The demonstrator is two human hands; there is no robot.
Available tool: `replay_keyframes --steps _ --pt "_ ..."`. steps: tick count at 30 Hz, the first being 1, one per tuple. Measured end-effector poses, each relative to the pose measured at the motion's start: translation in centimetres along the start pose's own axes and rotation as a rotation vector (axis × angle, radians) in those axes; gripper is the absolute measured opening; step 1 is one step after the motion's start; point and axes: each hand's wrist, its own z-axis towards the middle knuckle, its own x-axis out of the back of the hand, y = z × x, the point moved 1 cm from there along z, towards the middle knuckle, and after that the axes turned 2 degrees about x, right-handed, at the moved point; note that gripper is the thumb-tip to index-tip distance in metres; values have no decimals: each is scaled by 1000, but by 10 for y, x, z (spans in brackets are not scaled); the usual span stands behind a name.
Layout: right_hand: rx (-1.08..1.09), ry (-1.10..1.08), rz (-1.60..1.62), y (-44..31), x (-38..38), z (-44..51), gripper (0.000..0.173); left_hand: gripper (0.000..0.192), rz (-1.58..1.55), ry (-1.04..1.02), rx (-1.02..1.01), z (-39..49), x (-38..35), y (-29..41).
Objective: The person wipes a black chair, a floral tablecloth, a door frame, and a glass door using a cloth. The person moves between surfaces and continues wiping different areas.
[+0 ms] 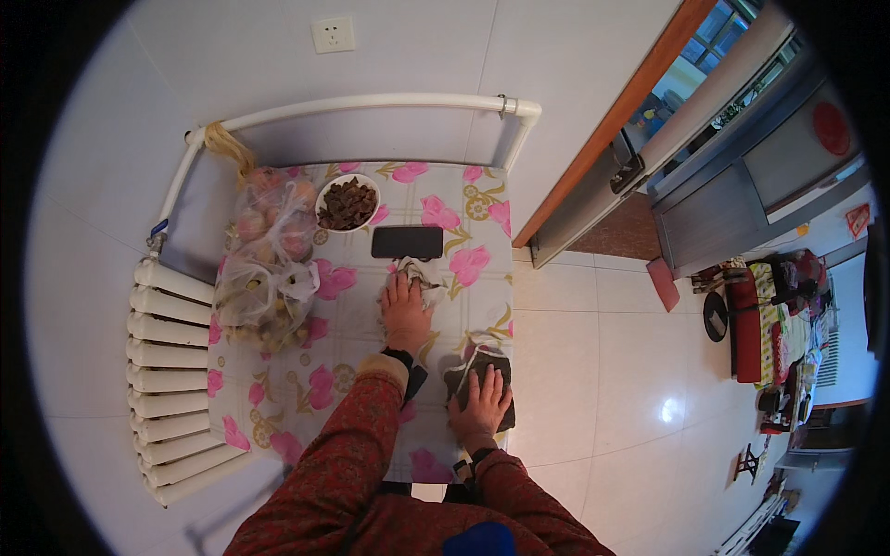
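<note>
My left hand (405, 316) presses down on a crumpled pale cloth (425, 279), its fingers bent over it, near the middle of the table. The cloth lies just below a black smartphone (407, 242) resting flat. At the table's right edge, my right hand (484, 402) lies flat with fingers apart on a folded dark cloth (459, 379) with a pale edge. Under both is a tablecloth (361, 417) printed with pink flowers. What part of the pale cloth sits beneath the left palm is hidden.
A white bowl (378, 201) of dark brown dried pieces stands at the back. Tied plastic bags (268, 278) of round fruit fill the left side. A white radiator (170, 379) and pipe (361, 102) border the table. Right are a tiled floor (556, 361) and an open door (598, 181).
</note>
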Motion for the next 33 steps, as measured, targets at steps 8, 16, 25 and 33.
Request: replay_keyframes --steps 8,16,25,33 --pt "52 -60 3 7 -4 4 73 69 -30 2 72 -73 19 -11" --pt "91 -67 1 18 2 52 70 67 -63 -72 133 -69 19 -11" --pt "173 75 -71 44 -20 246 67 65 -86 -109 142 -68 20 -13" --pt "356 59 -63 20 -48 431 62 69 -67 -204 173 -66 26 -11"
